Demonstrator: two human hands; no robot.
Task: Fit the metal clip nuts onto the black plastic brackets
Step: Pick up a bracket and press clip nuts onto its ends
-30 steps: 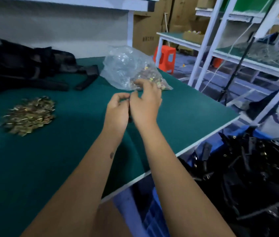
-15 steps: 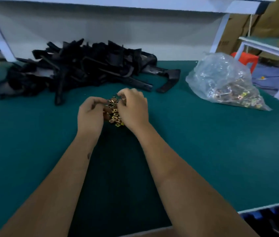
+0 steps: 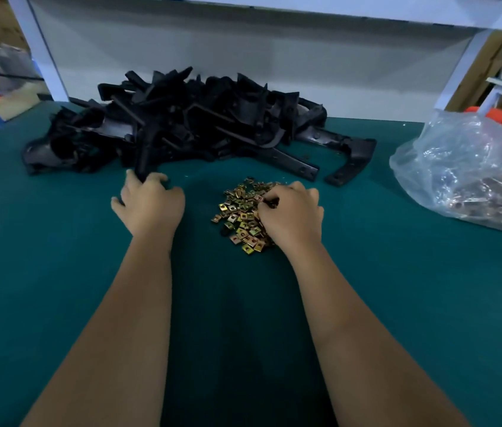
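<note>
Head view: our left hand (image 3: 150, 205) at 10 o'clock of centre, fingers curled round the near end of a black bracket (image 3: 144, 155) from the bracket pile (image 3: 200, 124) at 12. Our right hand (image 3: 289, 211) at 1 o'clock, fingers bent, pinching into the clip nuts (image 3: 240, 217) heaped on the green table (image 3: 59, 272). Plastic bag (image 3: 465, 167) of nuts at 3

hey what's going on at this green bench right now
A person is working bare-handed at a green table. The left hand grips the end of a black plastic bracket sticking out of the pile of brackets at the back. The right hand rests on a loose heap of metal clip nuts, fingers curled as if picking one out. A clear plastic bag with more clip nuts lies to the right. No nut looks fitted yet.
</note>
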